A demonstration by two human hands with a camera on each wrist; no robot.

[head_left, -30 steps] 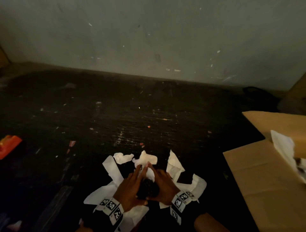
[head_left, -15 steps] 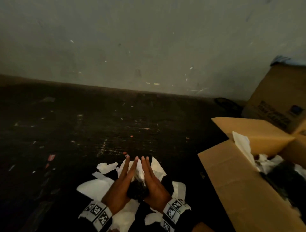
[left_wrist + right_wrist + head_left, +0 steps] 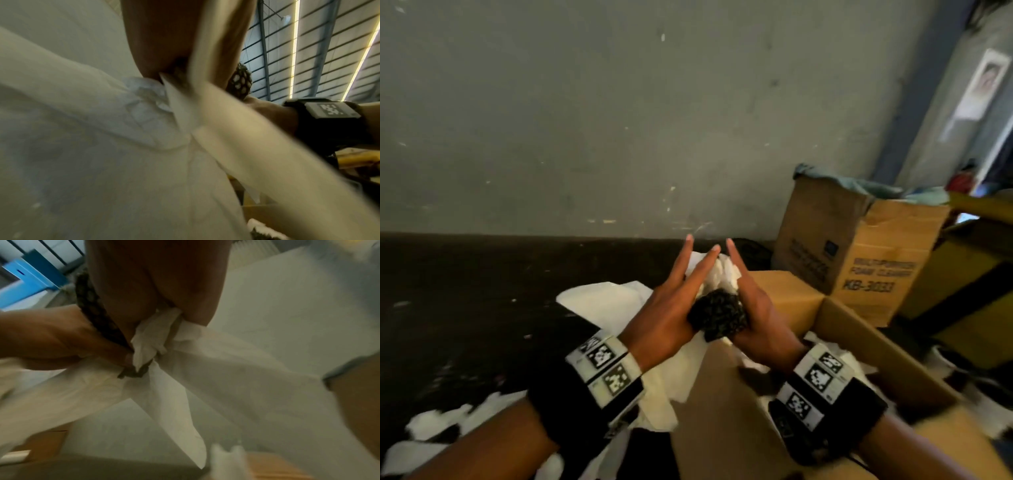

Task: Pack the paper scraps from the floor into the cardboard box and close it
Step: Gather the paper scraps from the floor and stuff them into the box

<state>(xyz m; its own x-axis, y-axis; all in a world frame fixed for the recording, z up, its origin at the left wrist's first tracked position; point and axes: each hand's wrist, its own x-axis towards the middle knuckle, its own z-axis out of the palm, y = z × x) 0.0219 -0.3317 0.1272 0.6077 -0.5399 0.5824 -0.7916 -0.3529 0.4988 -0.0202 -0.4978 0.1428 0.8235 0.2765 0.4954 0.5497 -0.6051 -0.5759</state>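
Observation:
My left hand point(image 3: 671, 298) and right hand point(image 3: 755, 301) press a bundle between their palms, fingers straight and pointing away from me. The bundle is crumpled white paper scraps point(image 3: 717, 277) with a dark crumpled wad point(image 3: 717, 317) on top. Long white sheets point(image 3: 664, 377) hang down from it. It is held in the air over the near-left corner of the open cardboard box point(image 3: 859, 346), which has white scraps point(image 3: 854, 365) inside. Both wrist views are filled with the hanging paper point(image 3: 102, 146) point(image 3: 226, 369) and the wad point(image 3: 239, 82) point(image 3: 92, 313).
More white scraps point(image 3: 431, 425) lie on the dark floor point(image 3: 482, 308) at the lower left. A second, printed cardboard box point(image 3: 859, 253) stands against the grey wall behind the open one. A yellow object with a black stripe point(image 3: 969, 284) sits to the right.
Both hands have lifted the bundle off the floor and carried it up and to the right, to the open box. My view has turned right with them.

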